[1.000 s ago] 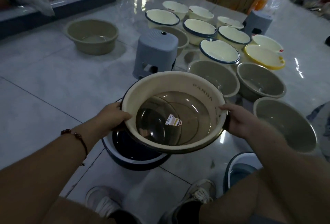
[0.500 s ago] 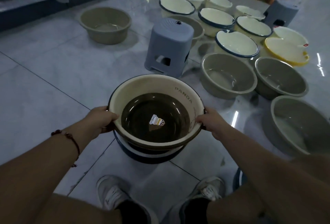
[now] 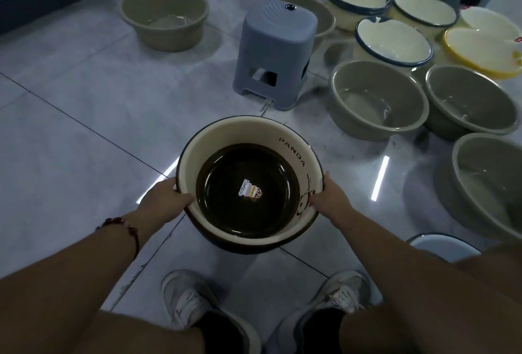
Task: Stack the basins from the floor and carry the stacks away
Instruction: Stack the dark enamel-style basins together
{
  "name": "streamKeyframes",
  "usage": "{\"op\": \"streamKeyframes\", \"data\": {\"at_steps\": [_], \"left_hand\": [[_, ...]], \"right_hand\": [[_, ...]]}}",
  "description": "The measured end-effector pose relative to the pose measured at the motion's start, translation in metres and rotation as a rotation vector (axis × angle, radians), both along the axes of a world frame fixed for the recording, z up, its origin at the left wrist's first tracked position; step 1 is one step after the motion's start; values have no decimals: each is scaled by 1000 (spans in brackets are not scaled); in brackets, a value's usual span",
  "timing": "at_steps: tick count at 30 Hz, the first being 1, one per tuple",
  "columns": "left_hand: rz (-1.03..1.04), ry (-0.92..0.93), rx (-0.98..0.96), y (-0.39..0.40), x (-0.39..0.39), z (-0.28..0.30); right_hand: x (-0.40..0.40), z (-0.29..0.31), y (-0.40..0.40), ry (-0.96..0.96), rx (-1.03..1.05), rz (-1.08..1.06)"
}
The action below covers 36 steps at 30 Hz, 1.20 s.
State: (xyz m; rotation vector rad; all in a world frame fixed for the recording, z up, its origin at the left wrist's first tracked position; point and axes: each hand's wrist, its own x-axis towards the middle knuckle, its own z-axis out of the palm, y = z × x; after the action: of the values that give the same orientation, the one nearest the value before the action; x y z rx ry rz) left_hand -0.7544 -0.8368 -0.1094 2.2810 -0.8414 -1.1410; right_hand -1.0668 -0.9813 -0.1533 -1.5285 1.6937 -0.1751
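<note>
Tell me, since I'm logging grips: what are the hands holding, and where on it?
The cream PANDA basin. Left hand and right hand grip its rim on opposite sides, thumbs inside.

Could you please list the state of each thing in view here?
Panda basin: upright, gripped at its rim by both hands.
Left hand: grips the rim.
Right hand: grips the rim.
Stool: upright on the floor.
Grey basins: upright, empty.
Yellow basin: upright on the floor.
</note>
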Motion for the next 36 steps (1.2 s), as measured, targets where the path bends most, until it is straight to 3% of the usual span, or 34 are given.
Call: {"op": "streamKeyframes", "data": {"at_steps": [5,12,21,28,31,36], "left_hand": [[-65,-49,59,-6,-5,-8],[-160,21,228,-20,-23,-12],[-463,103,147,-52,-93,0],[-1078,-277,314,-68,-175,26],[-1235,-416,149,-76,-225,40],[-1435,-622,-213,-76,-311,87]], "right_hand": [[-4,-12,-3,7,6,22],[-24,-19,-11,9,-22,1],[-108,-5,-10,118,-27,-56],[-176,19,30,279,-28,-66],[-201,25,56,282,-36,-80],[-232,49,105,484,-42,-40]]}}
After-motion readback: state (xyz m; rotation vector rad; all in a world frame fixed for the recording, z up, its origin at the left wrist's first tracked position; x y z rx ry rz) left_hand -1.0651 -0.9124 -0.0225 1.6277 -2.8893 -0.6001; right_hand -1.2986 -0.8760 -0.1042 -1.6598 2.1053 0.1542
